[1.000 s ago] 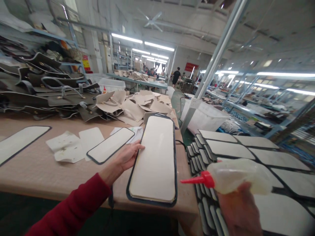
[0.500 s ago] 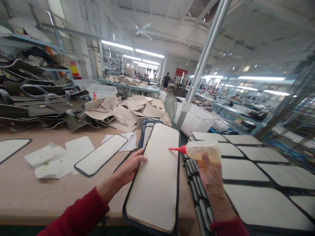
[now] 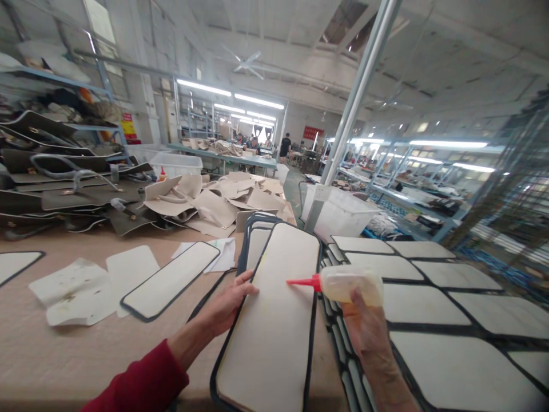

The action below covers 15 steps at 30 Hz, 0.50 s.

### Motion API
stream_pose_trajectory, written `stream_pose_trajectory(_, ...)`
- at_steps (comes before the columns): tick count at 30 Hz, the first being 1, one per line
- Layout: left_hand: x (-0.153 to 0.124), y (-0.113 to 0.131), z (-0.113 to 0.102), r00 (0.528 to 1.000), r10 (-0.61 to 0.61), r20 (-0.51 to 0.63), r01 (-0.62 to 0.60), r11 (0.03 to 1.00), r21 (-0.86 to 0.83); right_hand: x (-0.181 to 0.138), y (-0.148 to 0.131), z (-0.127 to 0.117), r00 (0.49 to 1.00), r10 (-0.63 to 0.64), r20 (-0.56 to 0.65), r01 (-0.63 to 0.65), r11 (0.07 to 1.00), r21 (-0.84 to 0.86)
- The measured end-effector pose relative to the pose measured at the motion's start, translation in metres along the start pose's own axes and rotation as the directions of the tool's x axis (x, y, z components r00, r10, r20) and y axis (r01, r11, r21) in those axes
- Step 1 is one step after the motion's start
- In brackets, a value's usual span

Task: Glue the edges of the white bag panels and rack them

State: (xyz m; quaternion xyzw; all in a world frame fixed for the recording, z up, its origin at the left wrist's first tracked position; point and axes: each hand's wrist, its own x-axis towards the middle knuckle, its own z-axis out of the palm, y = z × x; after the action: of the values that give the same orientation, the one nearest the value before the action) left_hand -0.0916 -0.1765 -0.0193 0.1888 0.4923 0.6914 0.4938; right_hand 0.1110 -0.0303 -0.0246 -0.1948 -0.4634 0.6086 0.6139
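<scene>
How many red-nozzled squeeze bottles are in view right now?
2. One squeeze bottle is in the right hand, its nozzle over the white panel. A second bottle, small, stands far back by the clear bin. More may be hidden.

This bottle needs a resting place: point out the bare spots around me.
Bare table lies at the near left, between the paper scraps, the small panel and your left hand. A thin strip runs behind the scraps, before the pile of bag parts. Right of the bottle, panels fill everything.
</scene>
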Motion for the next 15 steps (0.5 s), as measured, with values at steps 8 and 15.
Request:
stream_pose_trajectory(8,0.007,0.0,-0.007,0.999,0.02,-0.027,-0.019,0.999,0.035,0.003,-0.008,0.0,0.998,0.069,-0.01,-0.069,0.997,-0.033)
stream_pose_trajectory(15,0.021,-0.02,-0.014,1.0,0.004,0.02,-0.006,0.998,0.067,0.028,-0.049,0.011,0.984,0.064,0.164,-0.038,0.986,-0.16)
